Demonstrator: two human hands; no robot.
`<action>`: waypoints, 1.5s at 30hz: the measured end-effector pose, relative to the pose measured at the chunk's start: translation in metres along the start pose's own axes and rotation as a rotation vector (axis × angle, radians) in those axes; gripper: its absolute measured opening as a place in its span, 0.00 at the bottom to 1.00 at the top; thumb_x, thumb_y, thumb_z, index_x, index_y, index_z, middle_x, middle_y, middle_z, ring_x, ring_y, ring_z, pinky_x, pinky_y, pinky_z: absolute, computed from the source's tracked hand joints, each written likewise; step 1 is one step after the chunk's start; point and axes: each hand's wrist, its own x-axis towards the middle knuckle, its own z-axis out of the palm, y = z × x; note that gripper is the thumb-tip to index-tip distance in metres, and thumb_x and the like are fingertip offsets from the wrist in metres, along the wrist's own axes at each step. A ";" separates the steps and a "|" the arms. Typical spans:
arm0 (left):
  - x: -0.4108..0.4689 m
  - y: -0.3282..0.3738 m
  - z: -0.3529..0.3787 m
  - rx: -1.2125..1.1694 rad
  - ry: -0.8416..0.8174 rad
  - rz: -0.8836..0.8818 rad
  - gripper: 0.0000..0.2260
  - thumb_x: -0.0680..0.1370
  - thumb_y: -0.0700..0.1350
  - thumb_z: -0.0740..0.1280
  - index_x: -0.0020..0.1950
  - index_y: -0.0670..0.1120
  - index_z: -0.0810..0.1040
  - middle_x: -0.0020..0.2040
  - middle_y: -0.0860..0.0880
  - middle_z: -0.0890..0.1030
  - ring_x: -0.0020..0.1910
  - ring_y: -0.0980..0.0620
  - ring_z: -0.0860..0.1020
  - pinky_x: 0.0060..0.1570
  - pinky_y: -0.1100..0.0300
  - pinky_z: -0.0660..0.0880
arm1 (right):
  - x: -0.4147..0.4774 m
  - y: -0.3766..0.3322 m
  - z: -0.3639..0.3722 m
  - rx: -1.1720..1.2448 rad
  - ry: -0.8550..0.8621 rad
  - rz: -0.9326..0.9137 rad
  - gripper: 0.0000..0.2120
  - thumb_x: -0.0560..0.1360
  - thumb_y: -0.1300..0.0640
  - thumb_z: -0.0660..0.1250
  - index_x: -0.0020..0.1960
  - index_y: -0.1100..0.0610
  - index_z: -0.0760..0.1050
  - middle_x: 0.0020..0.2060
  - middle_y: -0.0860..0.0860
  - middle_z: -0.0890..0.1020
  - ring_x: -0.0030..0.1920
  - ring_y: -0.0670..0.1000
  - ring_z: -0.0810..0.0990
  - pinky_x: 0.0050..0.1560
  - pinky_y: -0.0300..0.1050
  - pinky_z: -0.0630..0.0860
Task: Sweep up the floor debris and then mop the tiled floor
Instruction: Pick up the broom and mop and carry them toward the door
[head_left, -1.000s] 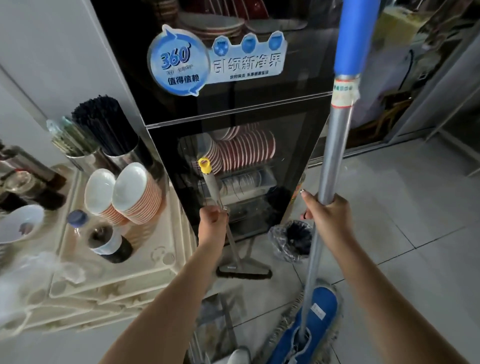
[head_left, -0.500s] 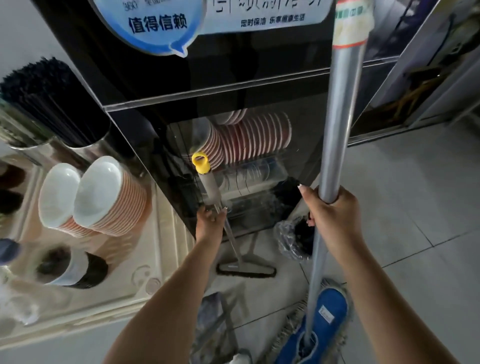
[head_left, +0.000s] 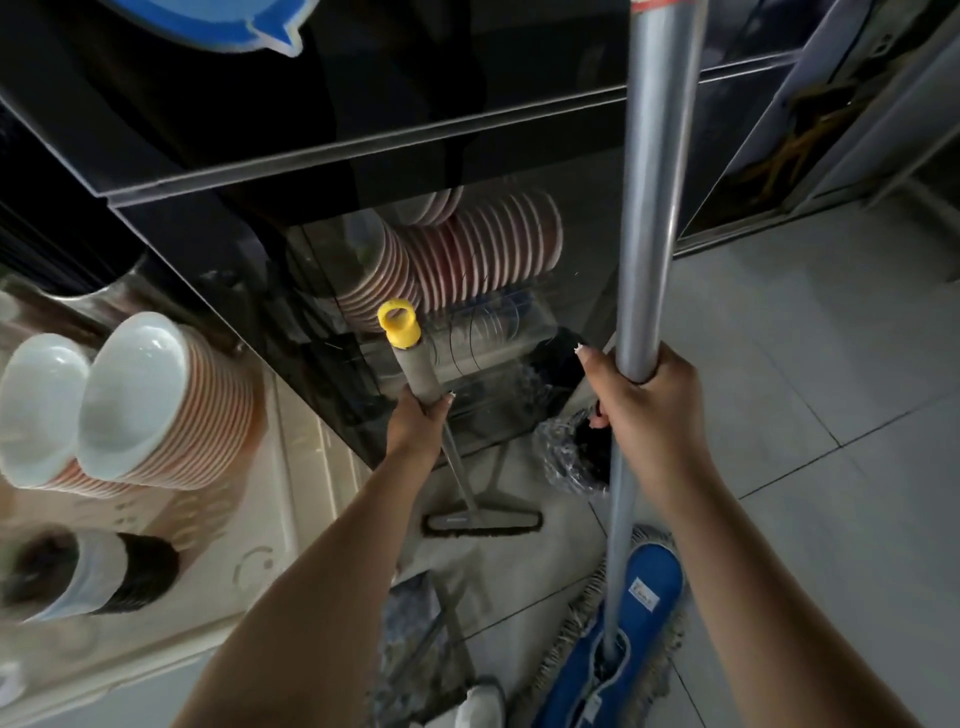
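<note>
Though dim — pale tiled floor (head_left: 831, 338).

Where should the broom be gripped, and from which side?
On the grey grip sleeve just below the yellow cap, from the near side: the broom stands close to the glass cabinet, leaving little room behind. The left hand holds the sleeve's lower end.

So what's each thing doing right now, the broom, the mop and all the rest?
Grey broom with yellow cap: standing tilted, brush head on the tiled floor, left hand grips its handle.
Blue flat mop with silver pole: standing, pad flat on the floor, right hand grips the pole.
Black glass cabinet: door shut, striped bowls stacked inside.
White and orange bowls: nested in two stacks on the cream tray.
</note>
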 end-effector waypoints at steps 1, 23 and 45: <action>-0.005 0.002 0.001 0.026 -0.017 0.023 0.15 0.77 0.51 0.65 0.60 0.46 0.70 0.44 0.53 0.74 0.40 0.55 0.72 0.30 0.67 0.64 | 0.000 0.001 -0.002 0.002 0.007 0.003 0.14 0.70 0.50 0.70 0.30 0.51 0.69 0.19 0.45 0.75 0.20 0.43 0.76 0.23 0.40 0.74; -0.148 0.125 -0.022 -0.117 -0.122 0.468 0.08 0.77 0.53 0.64 0.52 0.50 0.73 0.38 0.54 0.78 0.35 0.61 0.74 0.33 0.68 0.69 | -0.057 0.019 -0.127 0.084 0.207 0.201 0.17 0.70 0.50 0.72 0.30 0.56 0.69 0.22 0.50 0.73 0.18 0.42 0.71 0.21 0.32 0.69; -0.422 0.149 0.032 -0.252 -0.381 0.652 0.11 0.72 0.42 0.71 0.34 0.47 0.70 0.28 0.51 0.72 0.23 0.61 0.71 0.26 0.68 0.72 | -0.258 0.052 -0.346 0.378 0.480 0.131 0.19 0.74 0.62 0.68 0.28 0.55 0.64 0.16 0.48 0.69 0.18 0.48 0.68 0.25 0.41 0.68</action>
